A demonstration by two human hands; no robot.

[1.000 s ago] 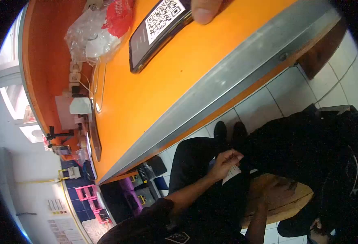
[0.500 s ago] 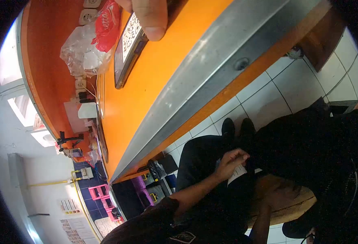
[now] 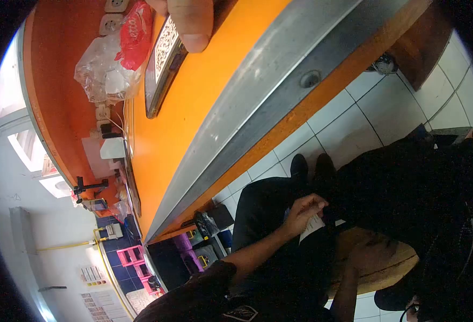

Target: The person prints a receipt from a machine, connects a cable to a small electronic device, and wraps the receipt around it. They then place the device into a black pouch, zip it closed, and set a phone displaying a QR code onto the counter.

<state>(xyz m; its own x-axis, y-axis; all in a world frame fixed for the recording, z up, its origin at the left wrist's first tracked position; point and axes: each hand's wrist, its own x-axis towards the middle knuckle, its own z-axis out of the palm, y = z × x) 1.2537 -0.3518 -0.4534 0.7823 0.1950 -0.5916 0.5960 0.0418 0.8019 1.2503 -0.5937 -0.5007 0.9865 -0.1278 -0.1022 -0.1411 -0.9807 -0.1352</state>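
Note:
At the top edge, close to the camera, is my right hand [image 3: 192, 24], mostly cut off by the frame. Its thumb and a finger close on a dark-edged phone [image 3: 161, 70] bearing a white panel with a black-and-white square code. The phone overlaps the orange counter [image 3: 193, 112]. My left hand is out of sight. Lower in the view sits a person in dark clothes, whose hand [image 3: 305, 210] holds a small white paper slip [image 3: 311, 228]. That person's other hand [image 3: 368, 255] rests over a wooden stool [image 3: 402, 263] in shadow.
A metal edge strip [image 3: 231, 118] borders the counter. Beyond the phone lie a clear plastic bag [image 3: 97, 75] and a red packet [image 3: 136, 37], near wall sockets [image 3: 110, 24]. A black stand [image 3: 89, 185] and pink shelves [image 3: 132, 256] are farther off. White tiles [image 3: 376, 112] cover the floor.
The whole view has shifted slightly left. My right hand stays at the phone, and the person beside me still holds the paper slip.

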